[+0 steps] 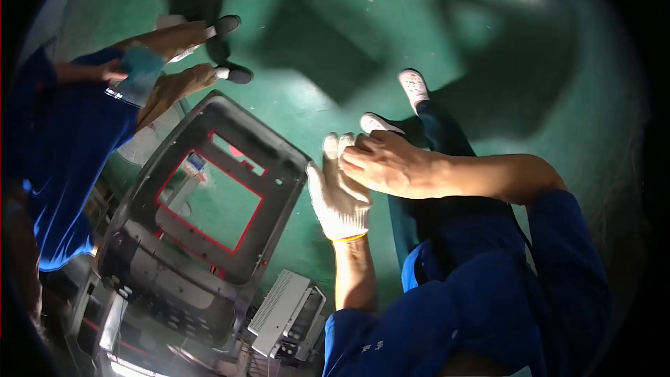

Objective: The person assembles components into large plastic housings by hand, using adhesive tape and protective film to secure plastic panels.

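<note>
A white knit work glove point(347, 220) with a yellow cuff edge covers my left hand point(336, 192). Its fingers point up and lie stretched out, with the thumb apart, and nothing is in the palm. My bare right hand point(391, 164) comes across from the right, its fingers curled and pinched at the glove's fingers on the side away from the thumb. Just left of my hands stands a large dark grey panel frame point(280, 167), tilted, with a rectangular opening edged in red.
A grey metal box unit point(283, 307) sits below the frame. At the left, a person in a blue top point(77, 146) holds a thin translucent sheet point(139, 73). A round stool seat point(150, 136) is partly behind the frame. Shadows fall across the green floor point(314, 91).
</note>
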### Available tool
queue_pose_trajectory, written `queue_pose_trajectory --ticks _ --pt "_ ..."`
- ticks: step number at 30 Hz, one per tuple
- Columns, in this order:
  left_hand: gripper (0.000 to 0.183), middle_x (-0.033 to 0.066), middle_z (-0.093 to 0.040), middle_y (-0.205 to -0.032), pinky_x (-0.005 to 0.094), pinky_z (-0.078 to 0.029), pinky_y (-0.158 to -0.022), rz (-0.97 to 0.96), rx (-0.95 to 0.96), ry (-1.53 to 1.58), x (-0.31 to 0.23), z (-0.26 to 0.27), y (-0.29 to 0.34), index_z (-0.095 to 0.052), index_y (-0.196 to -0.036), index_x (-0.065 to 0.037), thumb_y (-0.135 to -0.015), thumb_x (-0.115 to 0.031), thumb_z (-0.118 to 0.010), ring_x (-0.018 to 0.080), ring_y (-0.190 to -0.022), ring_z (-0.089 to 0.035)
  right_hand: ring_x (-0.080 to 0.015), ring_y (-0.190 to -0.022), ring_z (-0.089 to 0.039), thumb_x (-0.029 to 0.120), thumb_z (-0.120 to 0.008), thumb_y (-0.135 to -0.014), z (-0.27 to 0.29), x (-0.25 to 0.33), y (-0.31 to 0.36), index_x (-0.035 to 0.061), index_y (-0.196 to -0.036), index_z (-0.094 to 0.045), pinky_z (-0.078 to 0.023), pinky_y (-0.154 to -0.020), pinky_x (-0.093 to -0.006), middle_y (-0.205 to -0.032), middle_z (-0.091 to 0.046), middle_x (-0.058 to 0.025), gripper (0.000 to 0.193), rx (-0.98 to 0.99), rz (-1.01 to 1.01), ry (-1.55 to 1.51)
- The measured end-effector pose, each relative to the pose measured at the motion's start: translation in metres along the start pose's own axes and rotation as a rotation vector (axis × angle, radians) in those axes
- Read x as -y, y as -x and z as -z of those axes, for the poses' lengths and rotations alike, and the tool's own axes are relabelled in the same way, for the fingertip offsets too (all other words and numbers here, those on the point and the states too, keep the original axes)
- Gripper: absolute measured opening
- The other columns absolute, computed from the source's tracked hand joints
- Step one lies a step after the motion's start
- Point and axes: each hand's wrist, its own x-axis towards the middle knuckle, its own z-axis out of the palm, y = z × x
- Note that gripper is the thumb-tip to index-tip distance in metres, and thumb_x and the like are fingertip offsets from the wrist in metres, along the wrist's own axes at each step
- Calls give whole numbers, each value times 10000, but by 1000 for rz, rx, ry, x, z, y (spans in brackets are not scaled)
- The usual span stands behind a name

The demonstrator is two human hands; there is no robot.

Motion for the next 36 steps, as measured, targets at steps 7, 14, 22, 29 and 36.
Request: queue_pose_trajectory --ticks 7,14,22,29,36 --pt "513 121 -534 -1295 369 -360 -1053 -73 -134 68 -1 -22 -11 -442 -1339 -20 -985 -392 -443 254 -1210 -483 -248 -977 -563 149 -566 -796 29 -20 -15 57 -977 -579 -481 -827 -407 -1052 -525 -115 203 108 128 -95" --pt "314 60 -606 -1065 288 -470 -867 -116 -208 168 -16 -7 -7 -546 -1165 -72 -980 -320 -495 163 -995 -573 -260 -881 -600 62 -568 -832 38 -15 -53 -9 -946 -572 -499 -776 -370 -1048 -548 -119 134 66 125 -306" --pt "359 -101 -277 -578 183 -232 -456 -666 -388 -122 -106 25 30 -533 -1154 -95 -971 -403 -511 9 -485 -251 -229 -786 -607 96 -630 -866 -2 62 -188 36 -859 -602 -494 -694 -350 -863 -546 -69 66 -292 117 -1046" --pt "591 -65 -241 -609 214 -203 -461 -1027 -384 -136 -198 56 59 -529 -1258 -51 -895 -514 -585 45 -500 -212 -229 -793 -583 76 -640 -844 -71 136 -306 33 -802 -548 -500 -696 -344 -905 -520 -73 110 -573 281 -970" --pt "510 -57 -245 -585 213 -209 -455 -1085 -410 -206 -210 64 60 -371 -634 -145 -898 -531 -576 65 -493 -216 -249 -835 -572 69 -662 -784 -108 152 -331 54 -819 -550 -482 -721 -378 -887 -521 -60 118 -728 292 -832"
